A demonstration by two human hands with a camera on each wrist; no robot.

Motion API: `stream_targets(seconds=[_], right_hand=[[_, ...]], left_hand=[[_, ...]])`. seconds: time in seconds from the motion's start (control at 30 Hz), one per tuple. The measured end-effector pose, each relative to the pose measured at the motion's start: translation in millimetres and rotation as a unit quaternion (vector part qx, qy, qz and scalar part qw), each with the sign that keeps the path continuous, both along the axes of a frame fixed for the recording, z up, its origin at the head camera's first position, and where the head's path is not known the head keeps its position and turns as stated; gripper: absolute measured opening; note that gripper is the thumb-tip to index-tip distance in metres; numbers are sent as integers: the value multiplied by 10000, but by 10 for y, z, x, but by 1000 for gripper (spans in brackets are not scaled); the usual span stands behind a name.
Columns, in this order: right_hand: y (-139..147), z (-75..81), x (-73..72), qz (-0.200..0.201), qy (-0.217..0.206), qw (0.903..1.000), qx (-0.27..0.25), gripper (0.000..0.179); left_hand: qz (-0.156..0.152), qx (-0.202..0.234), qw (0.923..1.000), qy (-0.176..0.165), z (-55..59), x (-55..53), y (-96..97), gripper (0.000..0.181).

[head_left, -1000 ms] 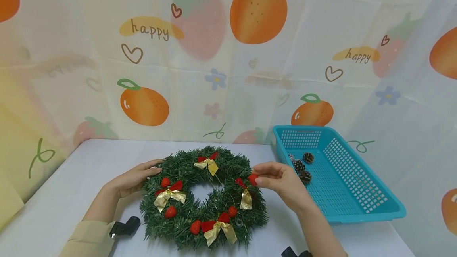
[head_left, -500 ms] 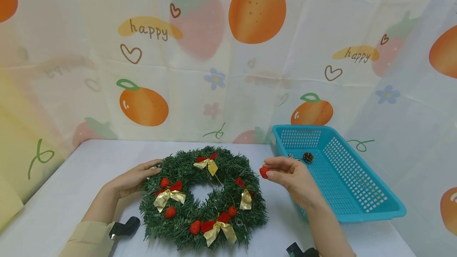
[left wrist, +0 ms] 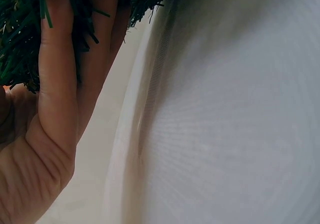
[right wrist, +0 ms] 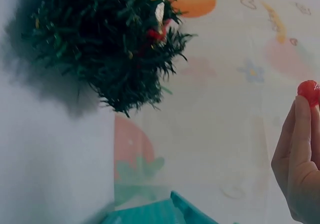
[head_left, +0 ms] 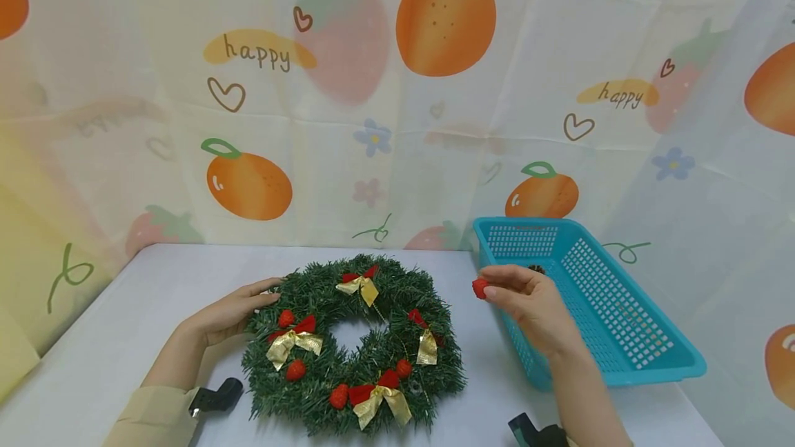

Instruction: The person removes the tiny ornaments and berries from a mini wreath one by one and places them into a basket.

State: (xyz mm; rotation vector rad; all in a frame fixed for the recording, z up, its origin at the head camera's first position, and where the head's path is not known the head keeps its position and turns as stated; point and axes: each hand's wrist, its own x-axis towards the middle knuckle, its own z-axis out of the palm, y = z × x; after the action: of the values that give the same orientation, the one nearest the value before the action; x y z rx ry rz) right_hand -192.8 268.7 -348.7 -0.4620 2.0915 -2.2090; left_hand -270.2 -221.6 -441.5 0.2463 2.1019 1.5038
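A green Christmas wreath (head_left: 323, 402) with red-and-gold bows and several red berries lies on the white table. My left hand (head_left: 232, 312) holds its left edge, with fingers (left wrist: 59, 79) among the needles in the left wrist view; their tips are hidden there. To the right of the wreath, apart from it, my right hand (head_left: 531, 305) pinches a red berry (head_left: 479, 287) between thumb and fingertips, in front of the basket's near left side. In the right wrist view the same berry (right wrist: 309, 91) shows at the fingertips.
A turquoise plastic basket (head_left: 621, 309) stands at the right; a pinecone (head_left: 537, 269) inside is partly hidden behind my right hand. Behind the table (head_left: 205, 261) hangs a fruit-printed cloth (head_left: 397, 123). Black cameras are strapped at both wrists.
My right hand has pulled the berry off the wreath's right side and carried it rightward to the basket's left side, covering most pinecones. My left hand stays on the wreath.
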Motion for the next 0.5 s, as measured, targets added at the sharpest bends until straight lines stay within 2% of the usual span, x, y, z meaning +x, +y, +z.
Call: stream_targets(seconds=[0.5], right_hand=[[265,70,-8,-379,276,9989,-33,30]], left_hand=[[-15,2,10000,9,0,2,3,73]])
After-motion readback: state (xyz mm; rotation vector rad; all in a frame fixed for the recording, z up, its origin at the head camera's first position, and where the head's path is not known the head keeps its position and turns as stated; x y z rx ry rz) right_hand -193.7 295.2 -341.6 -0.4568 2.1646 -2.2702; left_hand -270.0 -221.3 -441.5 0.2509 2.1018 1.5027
